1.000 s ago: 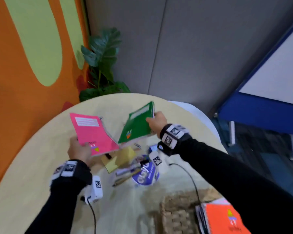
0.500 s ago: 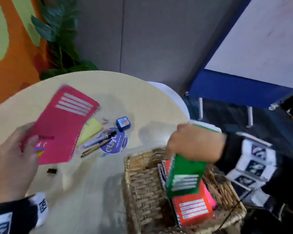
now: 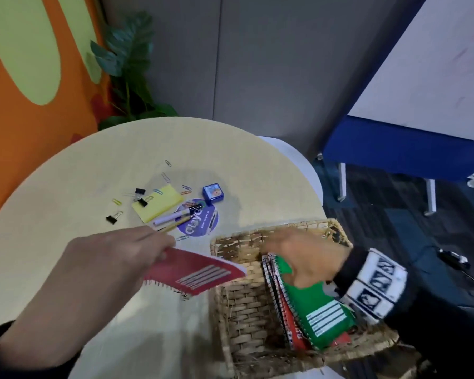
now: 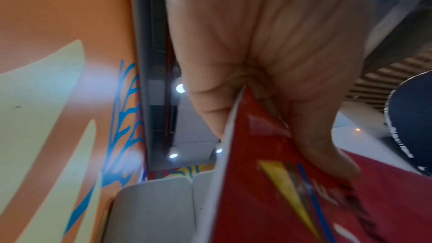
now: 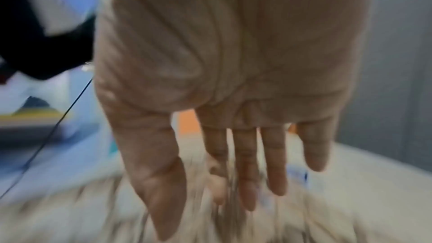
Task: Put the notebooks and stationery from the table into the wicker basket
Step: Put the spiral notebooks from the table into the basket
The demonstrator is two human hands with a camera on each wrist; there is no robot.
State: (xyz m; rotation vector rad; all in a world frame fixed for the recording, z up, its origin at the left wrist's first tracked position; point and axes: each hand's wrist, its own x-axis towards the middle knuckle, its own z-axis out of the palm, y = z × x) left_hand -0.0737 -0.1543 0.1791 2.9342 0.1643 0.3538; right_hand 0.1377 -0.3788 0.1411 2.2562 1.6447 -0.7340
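Since half a second ago the green notebook (image 3: pixel 316 307) has left the right hand (image 3: pixel 304 258) and is now lying tilted inside the wicker basket (image 3: pixel 246 318), on top of the other spiral notebooks there, while the red notebook (image 3: pixel 195 272) has swung over toward the basket's left rim.

From the head view, the left hand (image 3: pixel 115 258) is gripping the red notebook by one corner, holding it above the table (image 3: pixel 66 187) just left of the basket. The right hand is hovering over the basket's far end, holding nothing. Farther off on the table are lying a yellow sticky pad (image 3: pixel 159 202), pens (image 3: pixel 175 216), binder clips (image 3: pixel 112 218) and a small blue box (image 3: pixel 212 193).

From the left wrist, thumb and fingers (image 4: pixel 322 151) are pinching the red cover (image 4: pixel 280 200).

From the right wrist, the blurred palm (image 5: pixel 233 62) is showing straight, spread fingers (image 5: pixel 273 163), empty.
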